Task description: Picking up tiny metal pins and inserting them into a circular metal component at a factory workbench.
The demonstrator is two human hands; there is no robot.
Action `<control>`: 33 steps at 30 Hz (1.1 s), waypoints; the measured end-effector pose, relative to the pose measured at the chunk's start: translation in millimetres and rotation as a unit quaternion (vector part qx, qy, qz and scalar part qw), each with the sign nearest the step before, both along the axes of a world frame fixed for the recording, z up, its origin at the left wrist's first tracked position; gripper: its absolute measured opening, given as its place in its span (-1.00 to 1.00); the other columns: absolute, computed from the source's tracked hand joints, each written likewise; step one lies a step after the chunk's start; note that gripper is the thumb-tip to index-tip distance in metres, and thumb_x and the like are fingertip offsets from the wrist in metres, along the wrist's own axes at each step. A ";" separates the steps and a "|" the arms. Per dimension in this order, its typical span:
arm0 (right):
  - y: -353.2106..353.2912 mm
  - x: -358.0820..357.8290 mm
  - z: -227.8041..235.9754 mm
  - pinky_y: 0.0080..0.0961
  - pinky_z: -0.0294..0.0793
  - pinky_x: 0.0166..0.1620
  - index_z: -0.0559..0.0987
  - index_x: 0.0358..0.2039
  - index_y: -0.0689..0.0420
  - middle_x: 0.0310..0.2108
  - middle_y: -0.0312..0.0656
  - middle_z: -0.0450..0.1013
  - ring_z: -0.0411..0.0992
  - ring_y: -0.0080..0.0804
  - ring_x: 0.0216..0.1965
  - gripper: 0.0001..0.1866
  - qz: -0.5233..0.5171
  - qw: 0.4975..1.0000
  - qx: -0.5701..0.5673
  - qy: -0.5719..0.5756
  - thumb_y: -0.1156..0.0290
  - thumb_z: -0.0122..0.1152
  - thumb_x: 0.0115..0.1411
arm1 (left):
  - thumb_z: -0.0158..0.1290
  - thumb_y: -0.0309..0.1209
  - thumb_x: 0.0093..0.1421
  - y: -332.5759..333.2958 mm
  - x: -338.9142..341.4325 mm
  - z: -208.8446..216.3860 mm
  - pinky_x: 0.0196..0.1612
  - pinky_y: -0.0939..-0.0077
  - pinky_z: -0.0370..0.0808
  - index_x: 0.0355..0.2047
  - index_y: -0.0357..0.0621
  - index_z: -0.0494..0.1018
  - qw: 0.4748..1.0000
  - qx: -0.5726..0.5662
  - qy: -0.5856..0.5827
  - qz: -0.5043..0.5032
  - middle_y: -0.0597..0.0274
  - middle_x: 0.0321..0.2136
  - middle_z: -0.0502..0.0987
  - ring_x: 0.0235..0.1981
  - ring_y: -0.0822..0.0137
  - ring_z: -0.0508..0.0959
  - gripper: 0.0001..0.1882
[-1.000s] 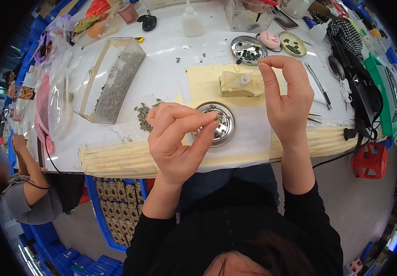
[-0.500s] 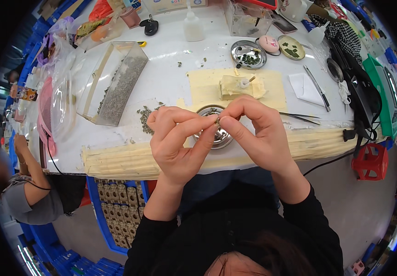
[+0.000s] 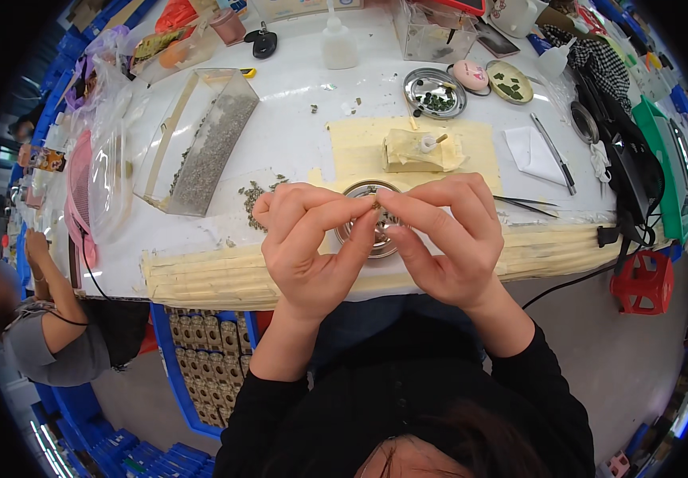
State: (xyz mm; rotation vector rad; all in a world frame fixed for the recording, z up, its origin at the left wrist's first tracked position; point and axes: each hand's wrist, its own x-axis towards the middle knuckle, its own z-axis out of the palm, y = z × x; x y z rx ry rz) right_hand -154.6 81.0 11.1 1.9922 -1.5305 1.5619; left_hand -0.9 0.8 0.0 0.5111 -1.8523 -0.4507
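Above a round metal dish (image 3: 368, 252), my left hand (image 3: 312, 251) pinches a tiny piece (image 3: 377, 204) between thumb and index finger. Its exact kind is too small to make out. My right hand (image 3: 459, 243) meets it with the index fingertip, while the thumb hangs apart below, so the fingers are spread. Both hands partly cover the dish. Just beyond them sits a block wrapped in yellowish tape (image 3: 412, 154), with a short stick on top. Left of my left hand lies a loose pile of small grey-green bits (image 3: 254, 209).
A clear box of grey granules (image 3: 215, 143) stands at left. At right lie tweezers (image 3: 527, 205), a folded white paper (image 3: 533, 154) and a pen (image 3: 552, 151). Farther back are a metal dish of dark green pieces (image 3: 435, 101) and a squeeze bottle (image 3: 338, 46). Another person (image 3: 61, 338) sits at far left.
My right thumb has dropped away from the tiny piece, and the right index finger has straightened toward it. My left hand keeps its pinch in nearly the same place.
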 end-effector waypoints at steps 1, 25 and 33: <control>0.8 -2.0 -0.6 -0.48 0.37 -0.30 0.69 -0.18 0.10 -0.38 -0.29 0.48 0.36 -0.35 -0.38 -0.72 0.015 0.999 0.025 -0.030 0.43 0.41 0.04 | 0.36 -0.54 -0.11 0.0 0.5 0.2 -0.22 0.47 0.13 -0.35 0.00 0.65 1.000 0.003 0.000 -0.004 0.47 -0.46 0.54 -0.43 0.44 0.45 -0.74; 7.4 8.1 -2.4 -0.44 0.39 -0.33 0.61 0.03 0.13 -0.36 -0.21 0.46 0.38 -0.27 -0.40 -0.59 0.023 0.996 0.081 -0.040 0.40 0.35 0.14 | 0.35 -0.54 -0.09 0.4 -1.2 -4.5 -0.21 0.46 0.14 -0.38 -0.04 0.64 0.999 0.047 0.023 0.012 0.44 -0.48 0.53 -0.41 0.41 0.45 -0.78; 12.3 2.2 -6.8 -0.52 0.42 -0.27 0.47 0.14 0.30 -0.33 -0.31 0.47 0.38 -0.63 -0.31 -0.64 0.373 0.608 0.262 -0.650 0.38 0.06 0.42 | 0.36 -0.52 -0.11 -0.4 -1.6 0.0 -0.21 0.45 0.12 -0.36 0.00 0.65 0.998 -0.040 -0.007 0.038 0.46 -0.49 0.52 -0.42 0.42 0.43 -0.75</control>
